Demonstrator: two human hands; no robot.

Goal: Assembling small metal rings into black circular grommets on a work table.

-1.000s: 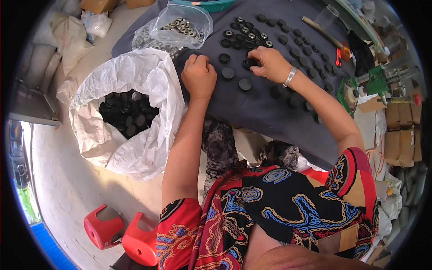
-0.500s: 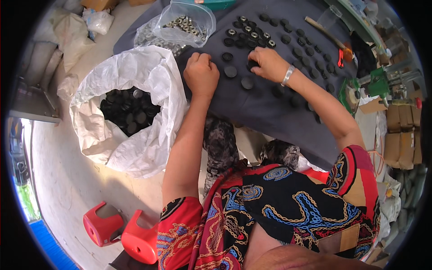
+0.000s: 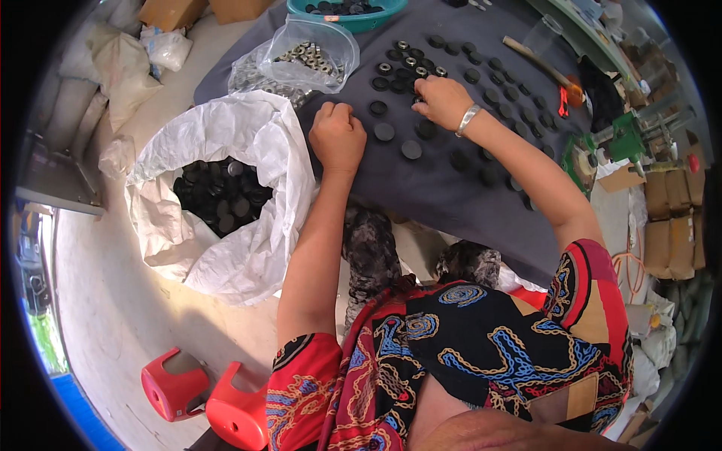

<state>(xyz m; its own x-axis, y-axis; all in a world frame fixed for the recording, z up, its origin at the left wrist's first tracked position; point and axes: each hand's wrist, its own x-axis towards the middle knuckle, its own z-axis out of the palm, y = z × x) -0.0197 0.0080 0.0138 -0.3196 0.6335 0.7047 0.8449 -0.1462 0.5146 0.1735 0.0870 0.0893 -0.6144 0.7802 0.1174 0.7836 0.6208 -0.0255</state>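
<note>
On the dark grey cloth, my left hand (image 3: pixel 338 137) rests beside the white sack with its fingers curled into a fist. Whatever it may hold is hidden. My right hand (image 3: pixel 445 103) is over a cluster of round black caps (image 3: pixel 402 74), thumb and fingertips drawn together at the cluster's near edge. A small glint of metal shows at the fingertips, too little to name. Silvery metal rings (image 3: pixel 385 68) sit in some of the caps. Just below the right hand lies a black disc (image 3: pixel 425 129). Nearer me are two more flat black discs (image 3: pixel 411 149).
A white woven sack (image 3: pixel 295 165) full of black caps stands at the left. Behind it, a clear plastic bag (image 3: pixel 344 46) holds metal rings. A teal basin (image 3: pixel 361 22) is at the back. Rightward lie a hammer (image 3: pixel 541 62) and a green hand press (image 3: pixel 626 139). Red stools (image 3: pixel 174 387) stand lower left.
My right hand has let go of the black cap and moved away from me to the cluster. My left fist stays put. The view has tipped slightly, showing more of the teal basin.
</note>
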